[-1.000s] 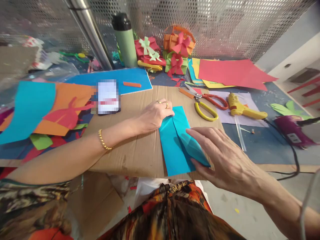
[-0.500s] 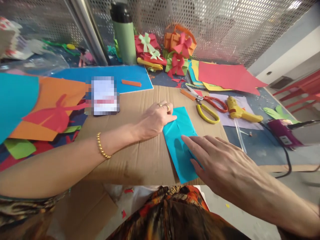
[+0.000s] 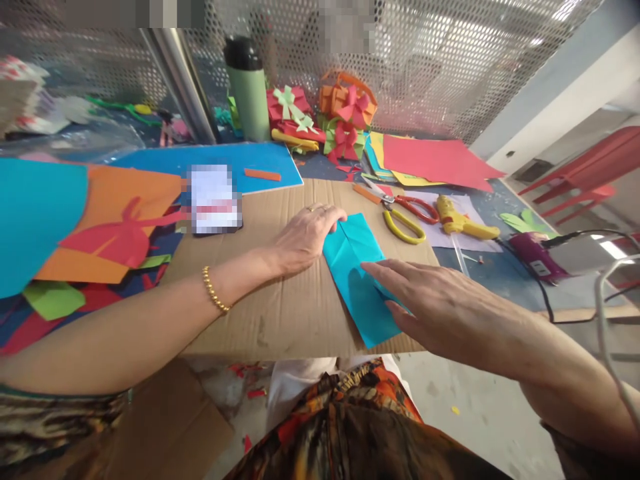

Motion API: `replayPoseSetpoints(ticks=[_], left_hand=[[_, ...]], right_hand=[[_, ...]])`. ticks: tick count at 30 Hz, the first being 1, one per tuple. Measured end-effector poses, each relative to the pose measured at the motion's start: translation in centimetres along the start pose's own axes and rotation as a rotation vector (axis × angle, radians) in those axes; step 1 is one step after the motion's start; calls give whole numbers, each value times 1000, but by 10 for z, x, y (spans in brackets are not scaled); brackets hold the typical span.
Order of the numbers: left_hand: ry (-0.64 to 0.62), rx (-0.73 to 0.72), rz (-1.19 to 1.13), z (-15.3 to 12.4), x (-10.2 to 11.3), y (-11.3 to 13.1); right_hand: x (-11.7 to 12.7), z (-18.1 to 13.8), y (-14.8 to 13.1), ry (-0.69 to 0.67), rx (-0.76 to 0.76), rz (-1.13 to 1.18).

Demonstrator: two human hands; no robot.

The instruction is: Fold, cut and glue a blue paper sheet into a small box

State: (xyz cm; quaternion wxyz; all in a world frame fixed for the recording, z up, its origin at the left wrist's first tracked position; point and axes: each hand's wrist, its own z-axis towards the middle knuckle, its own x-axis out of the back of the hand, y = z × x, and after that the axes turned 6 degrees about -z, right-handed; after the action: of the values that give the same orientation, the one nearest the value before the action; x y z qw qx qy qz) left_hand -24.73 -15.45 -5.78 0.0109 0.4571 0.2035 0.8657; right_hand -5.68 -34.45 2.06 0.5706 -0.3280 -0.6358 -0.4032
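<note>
A folded sheet of turquoise paper (image 3: 357,297) lies lengthwise on a piece of brown cardboard (image 3: 280,313), with crease lines across its upper half. My left hand (image 3: 307,233), wearing rings, is closed with bent fingers at the paper's upper left edge; its thumb is mostly hidden. On the paper's right side rests my right hand (image 3: 435,303), fingers stretched out and fingertips touching the surface. Part of the right edge is raised beside those fingers. Beyond the paper lie scissors (image 3: 407,227) with red and yellow handles.
A yellow glue gun (image 3: 463,220) lies on pale purple paper at right. Red sheets (image 3: 435,160), folded paper gift shapes (image 3: 345,107) and a green bottle (image 3: 249,93) stand or lie along the back. At left are a phone (image 3: 214,200) and orange paper (image 3: 135,183).
My left thumb has come off the paper's top face, and the fingers have shifted along the upper left edge. My right hand stays on the right side. The head view has shifted slightly.
</note>
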Motion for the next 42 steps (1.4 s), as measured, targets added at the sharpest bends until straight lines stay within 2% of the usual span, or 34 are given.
replayPoseSetpoints(ticks=[8,13,18,28,32,34,37,40,42], left_hand=[[-44,-77,119,1,-6,-4],[-75,-93,139,2,-5,-3],[-82,-108,149,1,-2,-1],[-80,-93,174,-2,-2,-1],[-79,-111,181,-3,-1,0],[-75,-122,178,-4,0,0],[-70,-133,192,-5,0,0],[-70,-129,213,-5,0,1],[-77,-128,211,-6,0,2]], right_hand=[[-5,-6,-9,-44,-115,-181],[2,5,-17,-132,-181,-249],[-1,16,-13,-129,-259,-345],[2,20,31,-113,-261,-42],[-7,22,35,57,-182,-65],[-11,21,36,95,-156,-64],[-11,20,39,17,-142,-17],[-5,23,46,-46,-190,11],[0,28,53,-141,-221,28]])
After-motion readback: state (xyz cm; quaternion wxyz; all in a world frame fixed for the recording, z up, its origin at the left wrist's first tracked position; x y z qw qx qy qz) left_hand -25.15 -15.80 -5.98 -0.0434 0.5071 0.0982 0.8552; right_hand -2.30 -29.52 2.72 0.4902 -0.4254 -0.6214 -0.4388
